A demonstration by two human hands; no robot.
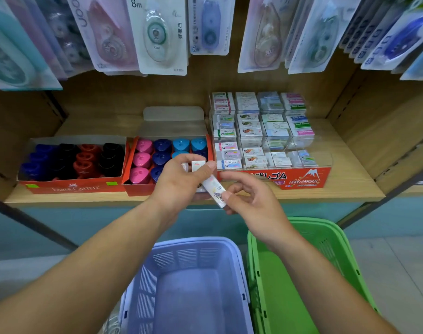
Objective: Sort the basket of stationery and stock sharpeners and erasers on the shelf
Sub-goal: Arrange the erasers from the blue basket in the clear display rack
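left hand (181, 183) curled round a few small erasers (198, 165) in front of the shelf (350, 189), right hand (253, 203) pinching the lower end of a white eraser (215, 189) just beside it, sharpener boxes (70, 188) and eraser display (273, 177) on the shelf behind, lilac basket (196, 242) and green basket (311, 221) below

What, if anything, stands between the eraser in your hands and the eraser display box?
Nothing visible does. The eraser, gripped by the left hand and pinched by the right hand, sits just before the eraser display box, only open air between.
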